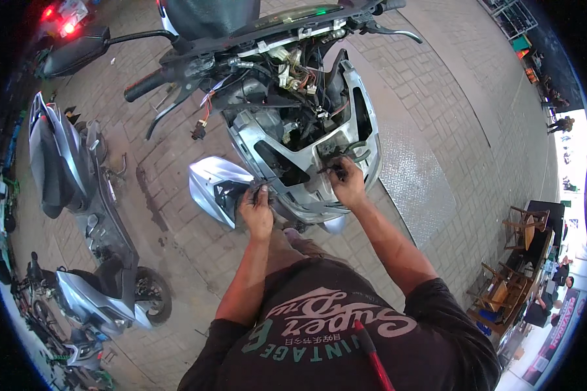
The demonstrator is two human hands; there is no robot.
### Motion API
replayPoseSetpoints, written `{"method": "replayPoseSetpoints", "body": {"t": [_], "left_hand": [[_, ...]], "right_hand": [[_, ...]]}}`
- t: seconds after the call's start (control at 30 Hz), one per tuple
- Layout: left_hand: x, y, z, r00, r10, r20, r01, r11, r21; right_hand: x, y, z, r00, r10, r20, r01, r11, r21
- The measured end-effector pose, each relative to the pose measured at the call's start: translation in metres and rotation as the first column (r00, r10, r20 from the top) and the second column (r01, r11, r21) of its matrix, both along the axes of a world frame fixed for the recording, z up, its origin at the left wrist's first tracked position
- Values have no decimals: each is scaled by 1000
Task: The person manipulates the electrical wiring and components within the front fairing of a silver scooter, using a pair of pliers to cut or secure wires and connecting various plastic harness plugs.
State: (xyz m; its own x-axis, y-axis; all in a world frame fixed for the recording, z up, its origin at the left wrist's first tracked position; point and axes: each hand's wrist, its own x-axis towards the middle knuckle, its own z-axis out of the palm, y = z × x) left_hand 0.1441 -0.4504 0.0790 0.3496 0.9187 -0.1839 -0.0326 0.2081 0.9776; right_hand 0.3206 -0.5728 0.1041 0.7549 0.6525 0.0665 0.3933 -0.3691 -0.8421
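A partly stripped scooter front (365, 117) stands before me, with bunched wires and connectors (293, 75) exposed beneath the handlebar. My left hand (257, 212) is closed on a small dark piece (257, 189) at the lower left of the silver front frame. My right hand (346, 186) is closed on a dark tool (353, 153) that looks like pliers, over the frame's middle; its tips are too small to make out. A loose connector (199, 129) dangles on wires at the left. A silver body panel (209, 182) is low beside the frame, left of my hands.
Another scooter (65, 163) stands at the left, more vehicles at the rim. A metal plate (414, 202) lies on the paving (404, 58) at the right. Wooden chairs (522, 231) and a table line the right side, with people (561, 124) farther off.
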Motion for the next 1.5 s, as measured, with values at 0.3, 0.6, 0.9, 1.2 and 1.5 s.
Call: {"method": "replayPoseSetpoints", "body": {"t": [0.3, 0.6, 0.9, 1.2, 1.5], "left_hand": [[-9, 7, -2, 998, -13, -53, 14, 1000, 12], [-13, 8, 14, 996, -16, -88, 20, 999, 48], [-26, 5, 11, 967, -114, -228, 123, 992, 28], [-26, -3, 23, 946, -165, -279, 194, 977, 83], [-34, -3, 5, 963, -105, -247, 139, 982, 126]], "right_hand": [[-1, -16, -5, 952, -40, 304, 92, 983, -159], [-12, -25, 1, 864, 25, 503, 193, 907, -375], [6, -8, 11, 893, 56, 447, 171, 876, -451], [-57, 37, 25, 887, 450, 102, -416, 876, -246], [-68, 50, -28, 833, 538, 129, -533, 843, -78]]}}
